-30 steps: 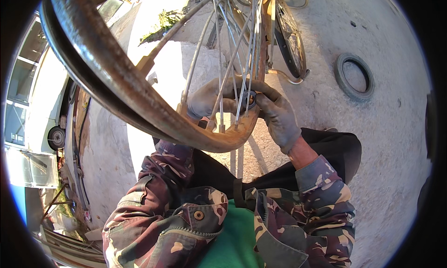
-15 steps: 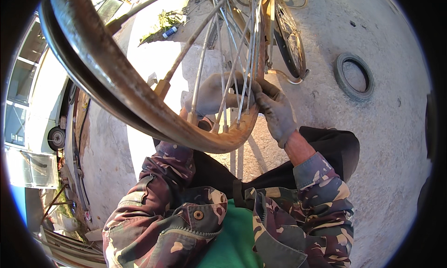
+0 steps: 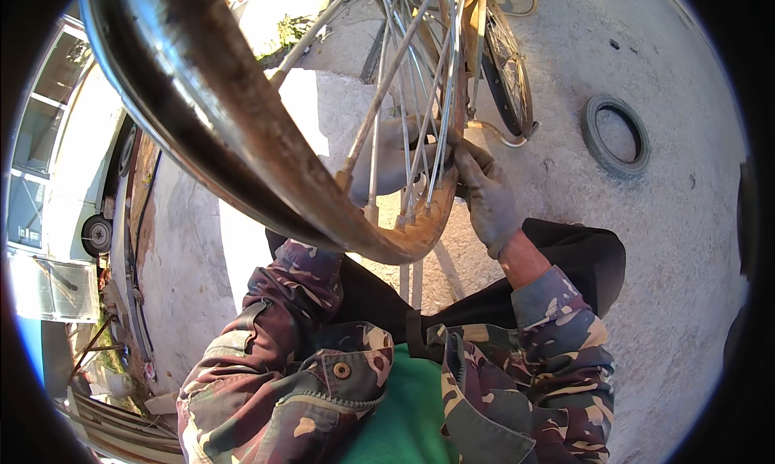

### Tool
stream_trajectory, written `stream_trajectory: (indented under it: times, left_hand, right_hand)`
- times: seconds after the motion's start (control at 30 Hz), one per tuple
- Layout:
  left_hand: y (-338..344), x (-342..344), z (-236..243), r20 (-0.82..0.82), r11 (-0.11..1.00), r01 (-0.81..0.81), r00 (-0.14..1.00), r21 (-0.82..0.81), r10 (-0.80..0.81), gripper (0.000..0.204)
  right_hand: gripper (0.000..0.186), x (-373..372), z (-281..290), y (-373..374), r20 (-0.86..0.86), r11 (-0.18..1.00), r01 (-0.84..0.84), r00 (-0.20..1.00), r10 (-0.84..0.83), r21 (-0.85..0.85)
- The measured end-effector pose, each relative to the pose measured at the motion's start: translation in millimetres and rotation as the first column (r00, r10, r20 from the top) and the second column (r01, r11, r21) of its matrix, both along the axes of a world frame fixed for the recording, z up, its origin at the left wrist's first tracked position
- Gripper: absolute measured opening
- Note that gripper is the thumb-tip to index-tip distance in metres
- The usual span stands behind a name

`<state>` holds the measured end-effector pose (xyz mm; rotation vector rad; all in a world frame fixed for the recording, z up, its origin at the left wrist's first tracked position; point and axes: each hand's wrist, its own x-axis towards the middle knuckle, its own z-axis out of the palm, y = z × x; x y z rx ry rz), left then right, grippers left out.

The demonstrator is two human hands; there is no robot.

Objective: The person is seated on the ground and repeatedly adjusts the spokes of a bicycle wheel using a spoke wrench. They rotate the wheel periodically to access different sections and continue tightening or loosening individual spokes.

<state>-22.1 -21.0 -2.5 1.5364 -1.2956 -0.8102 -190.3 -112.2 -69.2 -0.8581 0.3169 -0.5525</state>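
A rusty bicycle wheel rim (image 3: 303, 177) curves from the upper left to just in front of me, its metal spokes (image 3: 373, 157) running up to the top edge. Behind the spokes is my left hand (image 3: 389, 159) in a grey glove, its fingers bent in toward the rim's right side and partly hidden. My right hand (image 3: 491, 199), gloved too, is closed against the right side of the rim, thumb and fingertips pinched beside the spoke ends. What lies between the fingertips of either hand is too small or covered to make out.
A loose black tyre (image 3: 615, 136) lies on the concrete floor at right. Another spoked wheel (image 3: 508, 64) with a tyre stands beyond the rim. At far left are a vehicle (image 3: 98, 235), a windowed wall (image 3: 40, 133) and stacked metal lengths (image 3: 121, 432).
The wheel has turned, its rim and spokes shifting to the right in front of my left hand. My right hand has moved slightly down and stays pinched at the rim.
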Motion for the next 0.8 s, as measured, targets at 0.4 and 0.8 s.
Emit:
stream_trajectory:
  times: [0.4,0.8]
  left_hand:
    - [2,33,-25,-0.29,0.94,0.339,0.897,-0.034,-0.333,0.068]
    - [0,12,-7,-0.366,0.986,0.168,0.919,0.02,-0.149,0.046]
  right_hand:
    - [0.042,8,-13,1,-0.137,0.996,0.092,0.986,-0.093,-0.014]
    - [0.039,9,-19,0,-0.045,0.996,0.072,0.997,-0.07,0.053]
